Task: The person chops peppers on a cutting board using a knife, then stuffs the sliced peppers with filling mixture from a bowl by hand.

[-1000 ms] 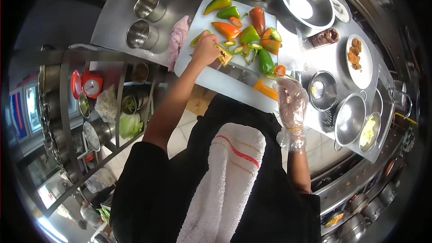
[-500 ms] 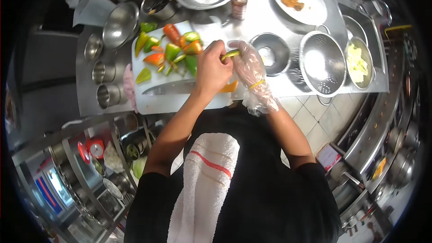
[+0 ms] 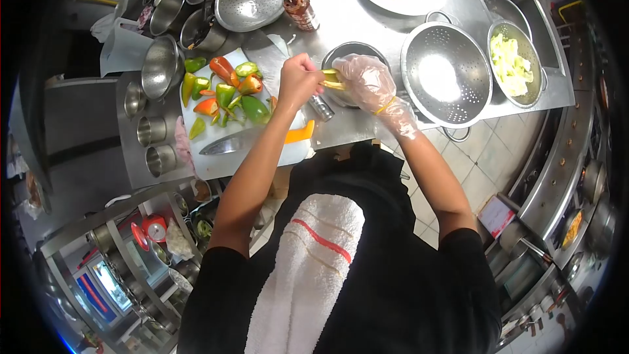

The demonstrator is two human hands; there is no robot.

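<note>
- At the counter's left edge, two steel cups (image 3: 151,130) stand one nearer the person than the other, just beside a crumpled pink cloth (image 3: 183,144).
- On the white cutting board (image 3: 226,165) lie cut peppers (image 3: 255,110), green, red and orange, their ends turned various ways; nearer the person a knife (image 3: 229,142) lies across it, tip leftward, its yellow-orange handle rightward beyond the forearm.
- Left hand (image 3: 299,84): bare, raised over the counter past the board, its fingers curled in and their tips pinching the near end of a pepper piece. That forearm slants forward and to the right from a bent elbow.
- Pepper piece (image 3: 333,84): green and yellow, held up between the two hands, its long axis running nearly level from left to right; the right end points into the glove, where it is hidden.
- Right hand (image 3: 368,82): in a clear plastic glove with a yellow band at the wrist, fingers bent and closed about the piece's right end. Its forearm slants forward and to the left, so the arms converge.
- Behind the glove sits a steel bowl (image 3: 354,47), partly covered by it; farther right, a two-handled colander (image 3: 429,59).
</note>
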